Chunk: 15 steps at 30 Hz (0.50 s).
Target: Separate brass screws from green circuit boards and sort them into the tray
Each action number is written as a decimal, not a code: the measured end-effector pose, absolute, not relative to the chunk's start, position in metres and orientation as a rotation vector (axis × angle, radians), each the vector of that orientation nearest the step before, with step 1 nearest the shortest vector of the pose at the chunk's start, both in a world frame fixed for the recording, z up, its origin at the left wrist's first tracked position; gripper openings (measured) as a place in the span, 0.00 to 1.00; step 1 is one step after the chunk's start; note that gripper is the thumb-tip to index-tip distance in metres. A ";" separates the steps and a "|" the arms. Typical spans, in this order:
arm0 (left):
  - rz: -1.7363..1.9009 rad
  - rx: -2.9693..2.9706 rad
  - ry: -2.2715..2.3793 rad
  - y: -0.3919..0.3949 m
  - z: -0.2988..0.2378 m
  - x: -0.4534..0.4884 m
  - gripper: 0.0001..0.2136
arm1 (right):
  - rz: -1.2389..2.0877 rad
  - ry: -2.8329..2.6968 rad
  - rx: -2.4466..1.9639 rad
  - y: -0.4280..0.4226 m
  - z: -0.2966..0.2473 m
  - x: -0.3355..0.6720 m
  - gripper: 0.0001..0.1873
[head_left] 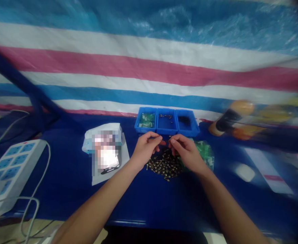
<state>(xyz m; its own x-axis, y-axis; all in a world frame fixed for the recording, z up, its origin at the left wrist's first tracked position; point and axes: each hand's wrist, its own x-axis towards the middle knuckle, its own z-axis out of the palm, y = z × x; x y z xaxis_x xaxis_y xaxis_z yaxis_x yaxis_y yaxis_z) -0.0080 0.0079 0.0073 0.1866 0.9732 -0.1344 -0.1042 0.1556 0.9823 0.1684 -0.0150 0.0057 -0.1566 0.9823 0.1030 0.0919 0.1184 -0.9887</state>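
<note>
My left hand [149, 147] and my right hand [186, 149] are held close together above a heap of small brass-coloured, screw-like pieces [165, 166]. Thumb and forefinger of each hand are pinched together. A tiny bit of something shows at the right fingertips, too small to name; whatever the left fingers hold is hidden. Just beyond the hands stand three joined blue bins. The left bin [136, 125] has green-and-clear packets in it, the middle bin [167, 128] a few screw-like pieces, and the right bin [193, 126] a dark mass of small parts.
A green plastic bag [206, 152] lies beside the heap. To the left, a phone [110, 167] rests on white paper next to a white packet [88, 139]; farther left is a power strip [19, 166] with cables. A blurred bottle [224, 120] and white mouse-like object [245, 172] are right.
</note>
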 end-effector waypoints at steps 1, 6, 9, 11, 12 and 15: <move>1.035 1.093 1.063 0.009 0.007 -0.008 0.10 | 1.246 -1.382 -1.076 -0.014 0.005 0.169 0.11; 1.046 1.112 1.050 0.011 0.004 -0.009 0.10 | 1.331 -1.229 -0.987 -0.014 0.009 0.172 0.09; 1.058 1.102 1.083 0.011 0.002 -0.010 0.10 | 1.273 -1.258 -1.129 -0.013 0.011 0.172 0.15; 1.059 1.094 1.112 0.012 0.000 -0.012 0.11 | 1.218 -1.233 -1.236 -0.011 0.010 0.174 0.20; 1.056 1.093 1.123 0.012 -0.001 -0.013 0.12 | 1.163 -1.186 -1.274 -0.009 0.009 0.175 0.20; 1.035 1.094 1.137 0.013 -0.002 -0.014 0.13 | 0.921 -0.973 -1.297 -0.004 0.005 0.181 0.13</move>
<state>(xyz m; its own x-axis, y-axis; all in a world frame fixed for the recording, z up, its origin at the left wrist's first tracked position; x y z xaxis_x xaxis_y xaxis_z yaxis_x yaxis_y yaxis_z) -0.0144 0.0133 -0.0023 0.1291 0.9793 -0.1557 -0.0633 0.1648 0.9843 0.1805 -0.0045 0.0048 0.3344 0.9407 0.0562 -0.0045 0.0612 -0.9981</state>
